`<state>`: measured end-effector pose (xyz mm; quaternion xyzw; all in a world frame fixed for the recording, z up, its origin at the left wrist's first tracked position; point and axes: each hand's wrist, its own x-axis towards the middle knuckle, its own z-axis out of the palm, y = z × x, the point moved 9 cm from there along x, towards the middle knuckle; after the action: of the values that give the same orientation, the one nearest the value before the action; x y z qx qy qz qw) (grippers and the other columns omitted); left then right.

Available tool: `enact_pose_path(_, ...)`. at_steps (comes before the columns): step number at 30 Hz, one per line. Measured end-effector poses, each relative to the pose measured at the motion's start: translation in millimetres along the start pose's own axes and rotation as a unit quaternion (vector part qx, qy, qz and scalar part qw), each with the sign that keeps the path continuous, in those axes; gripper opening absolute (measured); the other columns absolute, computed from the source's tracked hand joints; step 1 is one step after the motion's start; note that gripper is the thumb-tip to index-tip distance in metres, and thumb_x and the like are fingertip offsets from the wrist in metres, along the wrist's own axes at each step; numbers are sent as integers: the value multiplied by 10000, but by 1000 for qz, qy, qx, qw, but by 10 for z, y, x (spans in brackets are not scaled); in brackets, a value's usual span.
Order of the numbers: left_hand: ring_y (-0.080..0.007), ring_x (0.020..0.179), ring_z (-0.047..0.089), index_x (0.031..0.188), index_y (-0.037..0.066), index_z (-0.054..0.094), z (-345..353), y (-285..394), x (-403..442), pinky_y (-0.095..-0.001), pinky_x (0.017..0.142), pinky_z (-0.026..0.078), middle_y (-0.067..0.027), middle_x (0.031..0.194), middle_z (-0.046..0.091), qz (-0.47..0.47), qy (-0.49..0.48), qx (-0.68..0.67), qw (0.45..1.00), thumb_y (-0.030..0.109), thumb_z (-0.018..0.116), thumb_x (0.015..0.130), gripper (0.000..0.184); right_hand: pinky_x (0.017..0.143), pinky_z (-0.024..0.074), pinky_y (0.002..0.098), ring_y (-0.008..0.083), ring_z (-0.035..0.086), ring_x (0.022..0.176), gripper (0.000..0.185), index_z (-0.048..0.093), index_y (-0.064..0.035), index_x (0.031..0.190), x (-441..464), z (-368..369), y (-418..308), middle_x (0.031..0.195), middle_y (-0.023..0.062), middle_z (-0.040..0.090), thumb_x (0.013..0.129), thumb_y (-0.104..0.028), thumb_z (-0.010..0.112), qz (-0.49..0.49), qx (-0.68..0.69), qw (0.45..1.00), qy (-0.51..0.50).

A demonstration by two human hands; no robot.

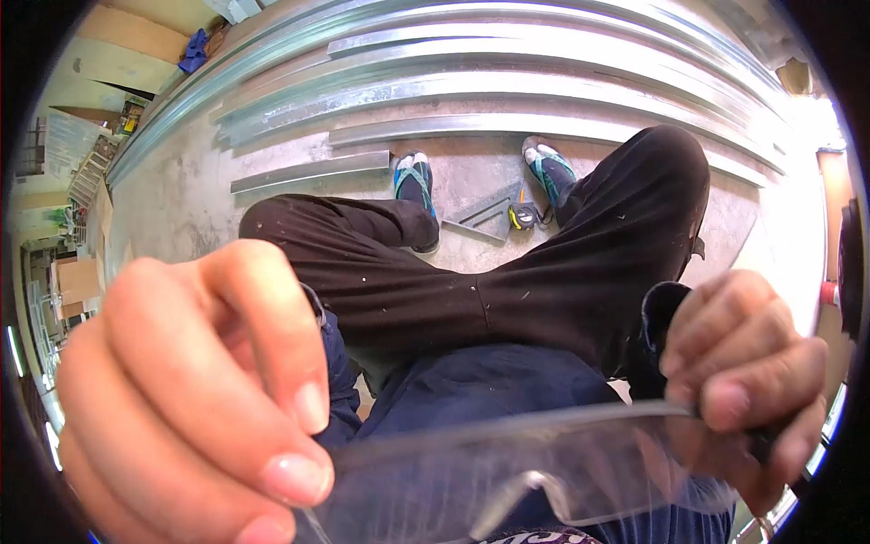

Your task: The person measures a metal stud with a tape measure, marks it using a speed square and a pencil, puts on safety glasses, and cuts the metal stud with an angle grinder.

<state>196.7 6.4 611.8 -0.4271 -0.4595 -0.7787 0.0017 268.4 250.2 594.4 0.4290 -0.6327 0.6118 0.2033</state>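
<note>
Clear safety glasses [426,462] are stretched across the bottom of the view, close to the camera, with the nose bridge low in the middle. My left hand [186,390] is closed at their left end, fingers curled and the fingertips against the lens edge. At the other end, my right hand [748,363] pinches the glasses by the dark hinge and temple area, partly hidden by the fingers. Behind the glasses are my dark blue top and black trousers.
Several long metal channels [507,86] lie across the concrete floor beyond my feet. A shorter channel [313,170] lies left of them. Between my feet are a metal triangle square [485,216] and a yellow-black tape measure [523,216]. Cluttered shelving lines the far left.
</note>
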Motion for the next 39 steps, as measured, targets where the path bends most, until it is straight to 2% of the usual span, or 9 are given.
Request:
enact_pose_path(1, -73, 802, 593, 805, 211, 719, -3, 37, 1, -248, 765, 453, 103, 829, 663, 41, 22, 35, 998, 209, 865, 792, 146, 600, 553, 205, 107, 636, 661, 278, 700, -146, 1094, -73, -113, -66, 1007, 69, 672, 894, -340, 710, -15, 0, 999, 45)
enact_pose_path(3, -61, 838, 575, 822, 200, 741, -39, 58, 17, -244, 763, 454, 120, 866, 671, 55, 11, 52, 997, 200, 893, 755, 165, 575, 534, 164, 53, 620, 590, 184, 765, -146, 947, -291, -374, -209, 882, 2, 707, 791, -191, 851, -55, -10, 979, 196)
enact_pose_path(6, -57, 857, 567, 836, 191, 751, -108, 257, -25, -243, 764, 455, 125, 886, 675, 67, 0, 80, 995, 198, 900, 741, 177, 499, 519, 146, 69, 612, 503, 150, 734, -99, 677, -456, -683, -301, 779, -7, 729, 716, -92, 879, -124, 53, 938, 320)
enact_pose_path(9, -61, 858, 568, 845, 186, 748, -104, 386, -50, -246, 767, 456, 119, 889, 675, 64, -1, 92, 994, 200, 891, 748, 173, 496, 521, 144, 66, 614, 504, 152, 725, -100, 671, -387, -709, -323, 790, -9, 731, 726, -86, 867, -110, 52, 972, 203)
enact_pose_path(13, -65, 858, 570, 857, 178, 745, -47, 197, -98, -249, 771, 458, 111, 893, 675, 52, -11, 124, 991, 204, 879, 756, 169, 504, 521, 147, 65, 614, 518, 141, 722, -103, 694, -304, -534, -136, 799, -10, 727, 735, -89, 856, -67, 13, 989, 134)
enact_pose_path(22, -75, 861, 575, 884, 161, 738, -23, 52, -216, -255, 781, 461, 93, 901, 676, 30, -10, 165, 986, 213, 851, 775, 165, 521, 520, 152, 64, 613, 550, 118, 714, -109, 744, -201, -574, -152, 820, -11, 717, 754, -97, 831, -21, -21, 997, 77)
enact_pose_path(39, -95, 865, 585, 935, 129, 725, -52, 203, -157, -268, 800, 466, 60, 916, 677, 21, -8, 233, 972, 230, 799, 812, 175, 554, 520, 162, 62, 612, 609, 99, 699, -122, 838, -29, -943, -422, 859, -15, 700, 789, -111, 784, -26, -70, 997, -21)
